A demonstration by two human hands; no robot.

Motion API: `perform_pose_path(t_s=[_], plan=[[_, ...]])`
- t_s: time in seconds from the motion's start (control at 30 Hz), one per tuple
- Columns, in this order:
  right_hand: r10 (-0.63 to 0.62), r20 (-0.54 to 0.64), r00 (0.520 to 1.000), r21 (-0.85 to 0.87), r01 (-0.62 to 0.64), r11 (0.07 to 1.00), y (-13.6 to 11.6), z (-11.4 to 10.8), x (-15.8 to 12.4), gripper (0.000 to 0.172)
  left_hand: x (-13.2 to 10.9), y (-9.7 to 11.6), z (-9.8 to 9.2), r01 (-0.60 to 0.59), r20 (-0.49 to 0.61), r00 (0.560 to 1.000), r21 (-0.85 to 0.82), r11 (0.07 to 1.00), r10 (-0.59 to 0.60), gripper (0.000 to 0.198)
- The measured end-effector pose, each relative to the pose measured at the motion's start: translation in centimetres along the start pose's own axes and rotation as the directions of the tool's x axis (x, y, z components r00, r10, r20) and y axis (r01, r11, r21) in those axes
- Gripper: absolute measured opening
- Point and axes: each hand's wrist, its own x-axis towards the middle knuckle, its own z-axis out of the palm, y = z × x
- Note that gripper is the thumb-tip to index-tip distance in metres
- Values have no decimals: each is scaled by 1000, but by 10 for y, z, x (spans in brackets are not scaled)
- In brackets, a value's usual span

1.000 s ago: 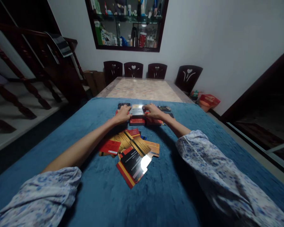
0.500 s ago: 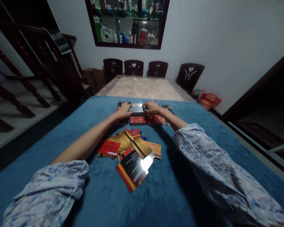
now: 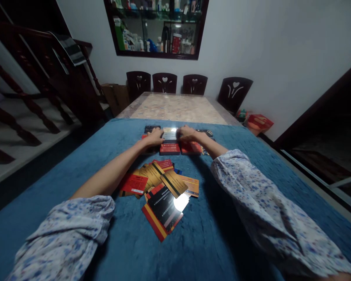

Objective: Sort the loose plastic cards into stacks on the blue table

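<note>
Blue cloth (image 3: 125,238) covers the near part of the bench (image 3: 175,106), and on it, at arm's reach, small stacks of cards lie close together. Among them the pale stack (image 3: 170,135) sits between the two hands, just beyond the front red stack (image 3: 169,149).

The left hand (image 3: 155,137) is at the left edge of the pale stack, fingers curved and pointing away; the right hand (image 3: 187,133) is at its right edge, above and behind the right red stack (image 3: 191,148). Together they bracket the pale stack. I cannot tell whether either grip presses firmly on it or only rests against its sides, as the fingertips are small and partly hidden. A black stack (image 3: 152,128) lies beyond the left hand, and a dark stack (image 3: 204,132) beyond the right wrist.

Nearer the body is a loose pile (image 3: 160,193), untouched, its cards overlapping at mixed angles: a gold card (image 3: 174,182) on top, a red card (image 3: 134,184) to the left, a black card (image 3: 163,208) with a bright glare at its edge.

The step in hand looks like steadying or evening the pale stack. From here, the move seems to call for light, equal pressure from both sides, keeping clear of the close neighbours.
</note>
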Motion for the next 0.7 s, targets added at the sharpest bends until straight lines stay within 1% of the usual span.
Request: perform_pose_path(t_s=[0.13, 0.3, 0.5, 0.7], plan=[[-7, 31, 999, 25, 6, 1000, -1, -3, 0, 31, 4, -2, 0, -18, 2, 1000, -6, 1000, 18, 39], [26, 70, 997, 13, -27, 1000, -9, -9, -4, 35, 9, -5, 2, -49, 2, 999, -41, 998, 49, 38], [59, 92, 994, -16, -57, 998, -16, -12, -6, 38, 10, -6, 3, -75, -4, 997, 8, 997, 75, 41], [61, 108, 992, -83, -52, 995, -15, -11, 0, 41, 10, -4, 1, -113, 24, 994, 77, 991, 111, 34]])
